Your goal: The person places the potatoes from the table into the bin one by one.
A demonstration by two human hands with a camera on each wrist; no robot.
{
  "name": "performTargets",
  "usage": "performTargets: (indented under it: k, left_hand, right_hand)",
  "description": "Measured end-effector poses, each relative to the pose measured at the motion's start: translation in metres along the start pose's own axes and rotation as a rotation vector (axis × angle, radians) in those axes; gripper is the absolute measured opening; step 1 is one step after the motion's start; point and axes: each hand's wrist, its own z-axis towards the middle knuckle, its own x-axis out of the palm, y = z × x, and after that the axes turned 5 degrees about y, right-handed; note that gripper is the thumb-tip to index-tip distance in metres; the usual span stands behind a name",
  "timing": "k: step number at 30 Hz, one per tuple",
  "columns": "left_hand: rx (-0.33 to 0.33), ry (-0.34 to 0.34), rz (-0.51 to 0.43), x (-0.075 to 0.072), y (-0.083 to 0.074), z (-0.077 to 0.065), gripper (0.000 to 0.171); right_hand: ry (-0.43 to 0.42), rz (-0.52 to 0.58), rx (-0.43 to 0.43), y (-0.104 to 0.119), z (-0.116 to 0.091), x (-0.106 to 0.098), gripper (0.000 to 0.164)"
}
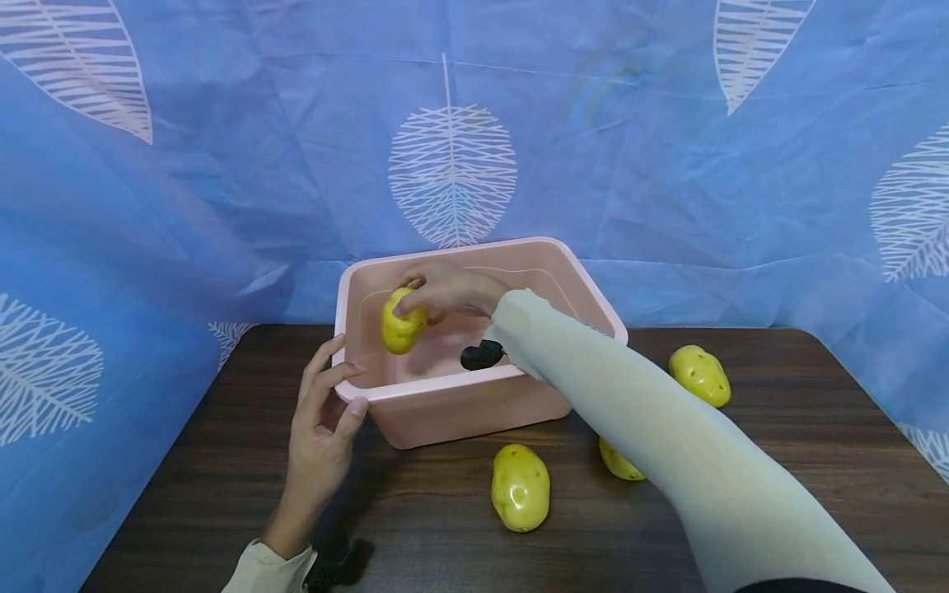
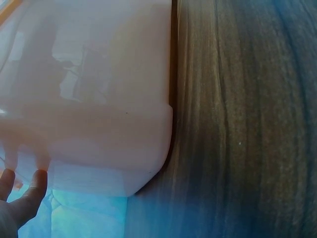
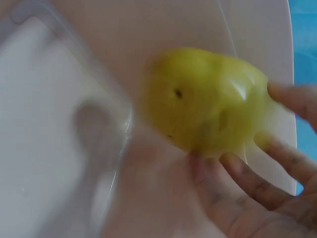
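My right hand [image 1: 452, 288] reaches into the pink plastic bin [image 1: 467, 424] and holds a yellow potato [image 1: 400, 329] by one end, near the bin's left inner wall. In the right wrist view the potato [image 3: 198, 104] is blurred above the bin floor, with fingertips around its right end. My left hand [image 1: 322, 420] touches the bin's front left corner, fingers at the rim and thumb at the outer side. The left wrist view shows two fingertips [image 2: 37, 183] against the outer wall of the bin [image 2: 99, 124].
On the dark wooden table [image 1: 445, 543], one potato [image 1: 521, 487] lies in front of the bin. Another potato [image 1: 621, 463] is partly hidden by the right sleeve [image 1: 630, 395], and a third potato [image 1: 699, 375] lies farther right. A blue leaf-patterned cloth [image 1: 311, 165] hangs behind.
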Motion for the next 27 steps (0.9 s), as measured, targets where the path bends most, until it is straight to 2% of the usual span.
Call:
performTargets:
  k: [6, 17, 27]
  left_hand:
    - [-0.029, -0.001, 0.01, 0.0, 0.0, 0.0, 0.033]
    - [-0.043, -0.005, 0.04, 0.0, 0.0, 0.0, 0.033]
    - [-0.002, -0.006, 0.011, 0.001, 0.001, -0.001, 0.036]
  right_hand:
    - [-0.051, 0.069, 0.037, 0.002, 0.001, 0.001, 0.049]
    - [-0.052, 0.019, 0.028, 0.005, -0.005, -0.004, 0.049]
    - [-0.05, 0.008, -0.022, 0.014, -0.02, -0.014, 0.049]
